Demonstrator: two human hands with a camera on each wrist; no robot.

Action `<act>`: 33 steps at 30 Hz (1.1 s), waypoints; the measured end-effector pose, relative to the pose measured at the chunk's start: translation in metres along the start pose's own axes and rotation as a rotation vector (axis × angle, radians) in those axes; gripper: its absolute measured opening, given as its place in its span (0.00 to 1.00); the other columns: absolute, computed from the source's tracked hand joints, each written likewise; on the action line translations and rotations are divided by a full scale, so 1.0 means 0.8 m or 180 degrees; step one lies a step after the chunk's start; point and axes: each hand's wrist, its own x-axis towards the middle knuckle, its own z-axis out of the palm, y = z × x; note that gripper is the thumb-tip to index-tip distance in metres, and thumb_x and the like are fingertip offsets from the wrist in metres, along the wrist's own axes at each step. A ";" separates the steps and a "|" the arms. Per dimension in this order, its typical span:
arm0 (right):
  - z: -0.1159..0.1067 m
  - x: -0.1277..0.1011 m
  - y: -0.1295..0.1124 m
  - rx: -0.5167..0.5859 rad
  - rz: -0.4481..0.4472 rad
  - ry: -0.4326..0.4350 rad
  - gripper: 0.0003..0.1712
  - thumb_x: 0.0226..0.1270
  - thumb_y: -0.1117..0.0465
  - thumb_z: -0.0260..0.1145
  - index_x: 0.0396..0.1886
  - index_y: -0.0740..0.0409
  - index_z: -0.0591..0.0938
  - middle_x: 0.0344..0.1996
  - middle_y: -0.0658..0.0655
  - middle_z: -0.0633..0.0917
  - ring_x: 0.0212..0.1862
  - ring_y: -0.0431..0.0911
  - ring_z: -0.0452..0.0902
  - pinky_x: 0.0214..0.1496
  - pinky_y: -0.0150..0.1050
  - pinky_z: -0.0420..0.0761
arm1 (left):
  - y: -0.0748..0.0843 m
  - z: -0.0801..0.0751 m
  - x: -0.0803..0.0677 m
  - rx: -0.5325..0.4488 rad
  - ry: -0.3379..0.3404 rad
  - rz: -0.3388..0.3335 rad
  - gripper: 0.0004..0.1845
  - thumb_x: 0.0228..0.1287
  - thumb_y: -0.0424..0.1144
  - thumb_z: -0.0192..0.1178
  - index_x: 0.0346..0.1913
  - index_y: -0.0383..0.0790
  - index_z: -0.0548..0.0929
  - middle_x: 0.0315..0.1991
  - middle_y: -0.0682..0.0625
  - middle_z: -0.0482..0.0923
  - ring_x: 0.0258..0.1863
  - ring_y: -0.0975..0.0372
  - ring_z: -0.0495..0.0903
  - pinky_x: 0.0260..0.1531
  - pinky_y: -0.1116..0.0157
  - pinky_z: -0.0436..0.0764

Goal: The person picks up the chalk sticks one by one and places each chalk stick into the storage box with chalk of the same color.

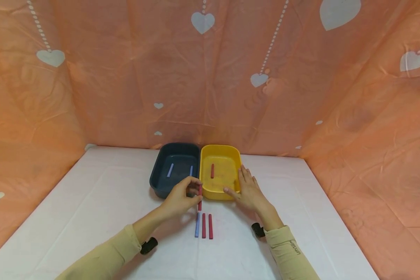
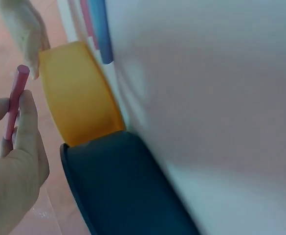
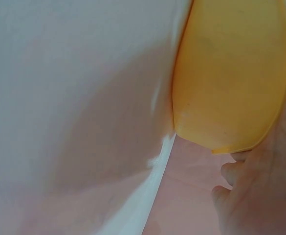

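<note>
My left hand [image 1: 182, 198] pinches a red stick [image 1: 200, 197] upright between thumb and fingers, just in front of the seam between the two bins; in the left wrist view the same red stick [image 2: 14, 100] shows in my fingers [image 2: 28, 117]. My right hand [image 1: 247, 190] lies flat with straight fingers against the front right corner of the yellow bin [image 1: 231, 155], which holds one red stick [image 1: 212, 170]. The dark blue bin [image 1: 161, 182] to its left holds two blue sticks [image 1: 170, 170]. On the table lie a blue stick [image 1: 197, 224] and two red sticks [image 1: 207, 226].
Both bins stand side by side at the back of a white table [image 1: 91, 210], close to an orange cloth backdrop with white hearts [image 1: 203, 77] that wraps three sides. In the right wrist view the yellow bin's wall [image 3: 231, 73] fills the upper right.
</note>
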 end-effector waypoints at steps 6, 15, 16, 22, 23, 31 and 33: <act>0.002 0.001 0.000 0.0023 0.0006 0.0009 0.61 0.74 0.30 0.58 0.83 0.70 0.45 0.84 0.66 0.42 0.84 0.63 0.36 0.82 0.58 0.40 | 0.008 -0.001 0.023 -0.0118 0.0086 0.0112 0.22 0.65 0.26 0.69 0.60 0.34 0.77 0.53 0.42 0.79 0.47 0.55 0.84 0.46 0.65 0.85; 0.003 0.000 -0.001 0.0060 0.0021 -0.0028 0.61 0.74 0.30 0.58 0.83 0.68 0.45 0.84 0.64 0.41 0.84 0.61 0.35 0.83 0.58 0.40 | 0.019 0.005 0.059 -0.0275 0.0089 0.0108 0.22 0.67 0.25 0.67 0.61 0.34 0.76 0.56 0.39 0.77 0.51 0.50 0.84 0.45 0.63 0.87; 0.002 0.000 -0.001 0.0054 0.0030 -0.0030 0.61 0.74 0.30 0.58 0.83 0.68 0.45 0.84 0.64 0.41 0.84 0.60 0.34 0.83 0.57 0.40 | 0.020 0.006 0.064 -0.0271 0.0093 0.0120 0.22 0.67 0.25 0.67 0.61 0.33 0.76 0.56 0.39 0.77 0.51 0.50 0.84 0.46 0.61 0.87; 0.000 0.001 0.001 0.0005 0.0014 0.0011 0.61 0.74 0.30 0.58 0.83 0.69 0.45 0.84 0.65 0.42 0.84 0.61 0.36 0.82 0.58 0.41 | 0.025 0.014 0.093 -0.0262 0.0130 0.0024 0.22 0.67 0.26 0.68 0.61 0.35 0.76 0.55 0.40 0.78 0.53 0.50 0.83 0.49 0.59 0.87; 0.000 0.001 0.001 0.0011 0.0005 0.0023 0.61 0.74 0.30 0.58 0.83 0.69 0.46 0.84 0.66 0.42 0.84 0.62 0.36 0.82 0.59 0.41 | 0.025 0.015 0.097 -0.0268 0.0137 0.0002 0.22 0.67 0.27 0.68 0.61 0.35 0.76 0.55 0.40 0.78 0.53 0.50 0.83 0.49 0.59 0.87; 0.000 -0.001 -0.001 0.0027 0.0023 -0.0028 0.61 0.74 0.31 0.58 0.83 0.69 0.45 0.84 0.65 0.41 0.84 0.61 0.35 0.83 0.58 0.41 | 0.018 0.030 0.126 -0.0290 0.0176 0.0007 0.21 0.66 0.24 0.66 0.61 0.32 0.77 0.54 0.39 0.78 0.50 0.49 0.84 0.44 0.61 0.87; 0.000 -0.001 -0.002 0.0030 0.0010 -0.0023 0.60 0.74 0.31 0.58 0.83 0.69 0.45 0.84 0.65 0.41 0.84 0.61 0.36 0.82 0.58 0.41 | 0.014 0.034 0.134 -0.0286 0.0183 0.0004 0.21 0.66 0.24 0.66 0.61 0.32 0.77 0.53 0.39 0.78 0.50 0.50 0.85 0.43 0.61 0.87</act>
